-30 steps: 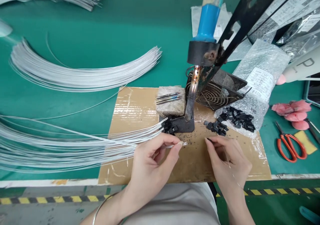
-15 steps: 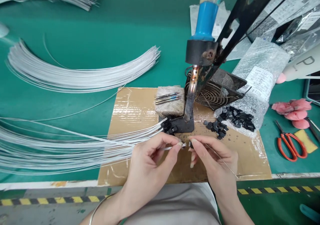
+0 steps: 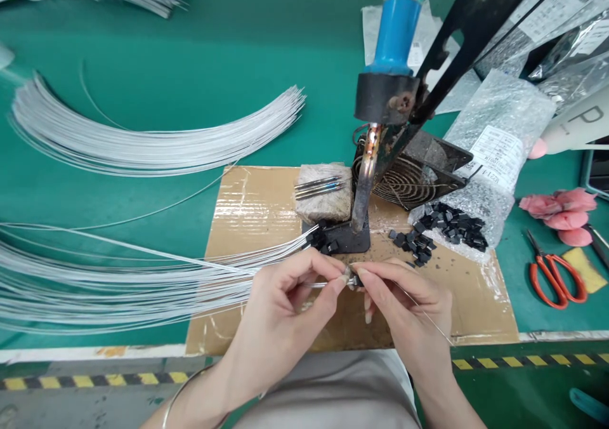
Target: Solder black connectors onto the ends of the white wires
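Note:
My left hand [image 3: 295,302] is closed in a pinch on a few thin pale wires [image 3: 316,284], close to their ends. Between thumb and finger, my right hand [image 3: 404,305] grips a small black connector [image 3: 356,280], which meets the wire ends. Whether the wires sit inside it is hidden by the fingertips. A thin strand of solder wire [image 3: 431,318] runs through the right hand and trails down to the right. Just above the hands stands a soldering iron [image 3: 365,181] on a stand, its tip pointing down.
A bundle of wires with black connectors [image 3: 314,237] lies left of the iron. Loose black connectors [image 3: 413,245] spill beside a bubble-wrap bag [image 3: 504,118]. A fan [image 3: 404,175] sits behind the iron. Orange-handled scissors [image 3: 556,280] lie right of the cardboard [image 3: 476,315]. Another wire bundle [image 3: 157,143] lies at left.
My right hand has brought the black connector leftward, closing the small gap to the wire ends in my left hand. Both hands keep their grips.

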Tool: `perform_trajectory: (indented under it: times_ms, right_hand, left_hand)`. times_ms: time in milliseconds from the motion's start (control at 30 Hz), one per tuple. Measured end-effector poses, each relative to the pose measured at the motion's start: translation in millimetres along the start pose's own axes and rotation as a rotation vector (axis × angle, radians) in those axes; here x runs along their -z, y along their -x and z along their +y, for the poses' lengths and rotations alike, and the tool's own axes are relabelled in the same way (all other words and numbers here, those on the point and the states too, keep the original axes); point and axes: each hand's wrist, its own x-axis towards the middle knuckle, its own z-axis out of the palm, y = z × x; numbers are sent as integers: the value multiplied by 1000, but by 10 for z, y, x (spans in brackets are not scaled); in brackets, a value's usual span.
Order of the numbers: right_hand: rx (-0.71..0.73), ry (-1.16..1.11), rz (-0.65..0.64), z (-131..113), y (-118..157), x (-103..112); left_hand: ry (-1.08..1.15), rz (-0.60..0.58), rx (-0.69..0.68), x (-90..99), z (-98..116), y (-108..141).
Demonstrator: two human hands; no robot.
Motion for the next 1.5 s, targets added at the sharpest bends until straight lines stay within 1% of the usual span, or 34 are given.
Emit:
perform_trajectory:
  times_ms: [200, 333, 467, 567, 667, 767, 933, 1000, 1067, 1200, 1300, 1367, 1433, 1500]
  right_hand:
    - [58, 75, 4, 9, 7, -8]
    - [105, 182, 15, 12, 13, 4]
    - [135, 270, -35, 2, 27, 61]
    - [109, 266, -43, -2, 47, 87]
    - [72, 255, 20, 1, 62, 84]
    - [136, 282, 49, -3, 48, 83]
    - [209, 416, -3, -42, -36, 103]
    - [237, 397, -22, -53, -65, 97]
    - [232, 336, -29, -55, -80, 76]
    - [181, 227, 21, -62, -75, -2]
    - [131, 215, 92, -93, -67, -61]
    - [100, 207, 116, -112, -72, -80]
    - [103, 202, 117, -114, -86, -78]
    - [139, 214, 105, -99, -105, -62]
  left_hand:
    - [8, 7, 12, -25, 27, -38]
    - [-8, 19, 7, -37, 53, -86]
    - [-57, 19, 10, -49, 84, -136]
    - [-103, 46, 6, -58, 98, -162]
    - [-142, 68, -2, -61, 109, -190]
    - [-169, 80, -2, -61, 115, -225]
    - [-190, 100, -1, -65, 121, -266]
    - [-202, 106, -2, -62, 126, -280]
    - [-211, 109, -2, -55, 133, -297]
    - [-213, 112, -4, -43, 149, -340]
    - [-214, 118, -9, -44, 165, -365]
    - [-210, 119, -8, -46, 178, -375]
    - [-206, 119, -7, -47, 189, -383]
    - [-208, 115, 2, -48, 196, -390]
